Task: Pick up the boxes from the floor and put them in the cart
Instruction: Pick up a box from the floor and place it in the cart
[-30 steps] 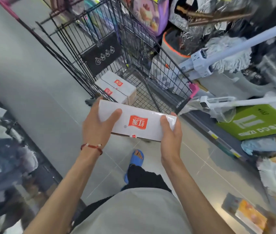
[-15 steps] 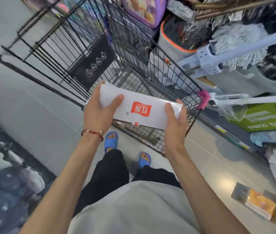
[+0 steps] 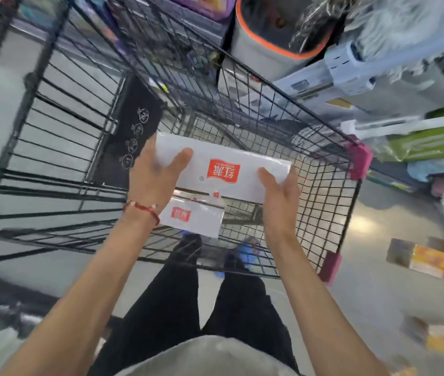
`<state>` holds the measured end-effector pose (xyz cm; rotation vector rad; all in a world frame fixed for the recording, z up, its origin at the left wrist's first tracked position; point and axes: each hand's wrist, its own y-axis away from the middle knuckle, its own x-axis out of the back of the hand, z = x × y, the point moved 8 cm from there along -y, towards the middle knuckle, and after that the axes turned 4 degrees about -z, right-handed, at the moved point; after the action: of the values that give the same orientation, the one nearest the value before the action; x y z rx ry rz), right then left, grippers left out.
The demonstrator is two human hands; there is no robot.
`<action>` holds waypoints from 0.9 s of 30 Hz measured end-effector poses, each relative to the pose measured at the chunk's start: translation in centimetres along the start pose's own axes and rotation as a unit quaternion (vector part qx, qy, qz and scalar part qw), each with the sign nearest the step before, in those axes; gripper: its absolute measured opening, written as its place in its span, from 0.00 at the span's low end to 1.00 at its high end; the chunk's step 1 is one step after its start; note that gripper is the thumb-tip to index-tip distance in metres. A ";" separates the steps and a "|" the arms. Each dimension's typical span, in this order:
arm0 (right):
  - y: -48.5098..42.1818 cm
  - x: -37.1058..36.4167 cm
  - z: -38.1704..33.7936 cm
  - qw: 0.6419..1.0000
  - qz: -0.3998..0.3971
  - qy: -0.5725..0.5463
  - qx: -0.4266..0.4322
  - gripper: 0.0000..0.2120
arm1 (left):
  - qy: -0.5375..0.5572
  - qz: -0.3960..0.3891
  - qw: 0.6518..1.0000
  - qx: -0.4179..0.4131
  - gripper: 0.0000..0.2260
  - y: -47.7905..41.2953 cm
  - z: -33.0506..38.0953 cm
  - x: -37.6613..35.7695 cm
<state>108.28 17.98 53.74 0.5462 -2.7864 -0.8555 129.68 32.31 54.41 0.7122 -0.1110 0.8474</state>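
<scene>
White and red-labelled, the box (image 3: 223,169), gripped at its ends by the left hand (image 3: 155,172) and right hand (image 3: 280,196), had moved from before the cart (image 3: 323,158) to over its basket, above another box (image 3: 192,217), so release seemed near.

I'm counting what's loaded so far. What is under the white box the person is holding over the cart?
Under the held white box, another white box with a red logo lies in the cart. Only part of it shows; anything else beneath the held box is covered.
</scene>
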 end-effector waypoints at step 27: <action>-15.7 -7.7 15.5 0.996 -0.023 0.066 -0.057 0.26 | -0.203 -0.035 0.976 0.064 0.30 -19.8 -13.2 -4.8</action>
<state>115.71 16.85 31.63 0.6269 -2.5985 -0.9445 138.28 28.46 32.01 0.9998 -0.3974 0.6357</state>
